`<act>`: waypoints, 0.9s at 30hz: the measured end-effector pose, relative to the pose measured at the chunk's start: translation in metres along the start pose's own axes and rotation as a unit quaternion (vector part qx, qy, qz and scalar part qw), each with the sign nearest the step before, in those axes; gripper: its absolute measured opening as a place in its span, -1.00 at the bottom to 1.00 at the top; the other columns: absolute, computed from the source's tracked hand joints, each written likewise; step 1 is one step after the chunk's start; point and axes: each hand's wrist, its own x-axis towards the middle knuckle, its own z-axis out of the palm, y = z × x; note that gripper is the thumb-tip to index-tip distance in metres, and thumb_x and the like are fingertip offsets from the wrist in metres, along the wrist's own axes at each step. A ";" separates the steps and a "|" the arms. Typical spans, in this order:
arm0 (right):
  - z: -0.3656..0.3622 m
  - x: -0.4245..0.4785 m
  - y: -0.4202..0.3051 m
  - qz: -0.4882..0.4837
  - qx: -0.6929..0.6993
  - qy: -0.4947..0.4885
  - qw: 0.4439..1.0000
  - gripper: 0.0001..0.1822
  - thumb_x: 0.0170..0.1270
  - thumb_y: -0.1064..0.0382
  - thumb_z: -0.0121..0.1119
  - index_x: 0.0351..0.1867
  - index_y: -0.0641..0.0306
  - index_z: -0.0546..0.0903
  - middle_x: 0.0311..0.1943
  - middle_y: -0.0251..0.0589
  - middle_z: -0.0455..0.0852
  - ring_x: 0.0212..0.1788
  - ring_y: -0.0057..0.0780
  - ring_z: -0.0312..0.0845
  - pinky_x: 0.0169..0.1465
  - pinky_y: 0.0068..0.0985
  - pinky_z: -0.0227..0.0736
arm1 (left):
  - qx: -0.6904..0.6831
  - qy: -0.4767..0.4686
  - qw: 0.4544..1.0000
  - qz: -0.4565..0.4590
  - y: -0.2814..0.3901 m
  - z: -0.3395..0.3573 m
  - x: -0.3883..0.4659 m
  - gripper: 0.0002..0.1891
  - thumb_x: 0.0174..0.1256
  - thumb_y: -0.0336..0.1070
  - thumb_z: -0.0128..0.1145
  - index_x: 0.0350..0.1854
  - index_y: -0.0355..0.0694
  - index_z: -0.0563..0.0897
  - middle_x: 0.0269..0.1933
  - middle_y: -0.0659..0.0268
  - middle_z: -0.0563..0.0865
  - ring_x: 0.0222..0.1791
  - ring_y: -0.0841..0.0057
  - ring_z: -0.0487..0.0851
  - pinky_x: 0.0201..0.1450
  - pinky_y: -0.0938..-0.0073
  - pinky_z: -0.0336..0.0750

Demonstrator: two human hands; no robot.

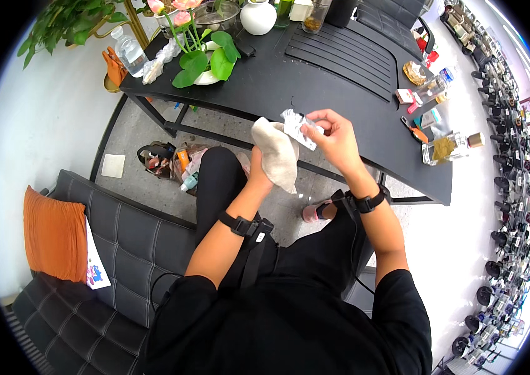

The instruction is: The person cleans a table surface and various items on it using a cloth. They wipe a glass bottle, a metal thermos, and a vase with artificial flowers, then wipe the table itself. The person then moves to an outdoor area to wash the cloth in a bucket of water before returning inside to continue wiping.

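A beige cloth (276, 152), perhaps a sock, covers most of my left hand (260, 171), whose fingers are hidden inside or behind it. My right hand (335, 136) pinches a crumpled silvery-white packet (298, 129) between thumb and fingers, close against the upper right side of the cloth. Both hands are raised in front of the near edge of the black table (265, 84), above my knees. A dark strap with a small device sits on each wrist.
A lotus-style plant in a white bowl (206, 77), a plastic bottle (130, 54) and a white vase (258, 18) stand on the table's left part. Glass bottle (445, 147), orange-handled tool (415, 131) and small boxes lie right. Bags (190, 164) rest on the floor beside a black sofa (129, 243).
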 end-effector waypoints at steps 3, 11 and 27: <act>0.008 -0.025 0.007 -0.023 0.034 0.031 0.999 -0.73 0.29 0.29 0.42 -0.05 0.31 0.65 -0.43 -0.44 0.79 -0.50 -0.88 0.39 -0.41 -0.75 0.27 | -0.129 -0.015 0.991 0.030 0.004 0.012 -0.015 -0.74 0.50 -0.35 0.11 0.16 -0.27 0.60 0.01 0.29 0.75 -0.03 0.56 0.75 -0.01 0.50 0.66; 0.002 -0.041 0.013 0.048 0.206 -0.041 0.976 -0.72 0.43 0.35 0.29 0.10 0.38 0.62 -0.24 -0.35 0.82 -0.24 -0.74 0.65 -0.16 -0.68 0.55 | -0.166 -0.003 0.986 0.015 0.018 0.015 -0.020 -0.67 0.42 -0.37 0.25 0.18 -0.30 0.61 0.05 0.26 0.75 0.00 0.49 0.76 0.03 0.41 0.70; -0.090 0.006 0.074 -0.060 0.014 0.287 0.956 -0.74 0.47 0.29 0.23 0.09 0.37 0.67 -0.27 -0.28 0.79 -0.29 -0.65 0.66 -0.20 -0.56 0.62 | -0.283 0.024 0.958 -0.042 0.006 -0.008 -0.017 -0.67 0.48 -0.17 0.22 0.18 -0.13 0.53 0.01 0.37 0.69 0.00 0.52 0.72 0.08 0.39 0.69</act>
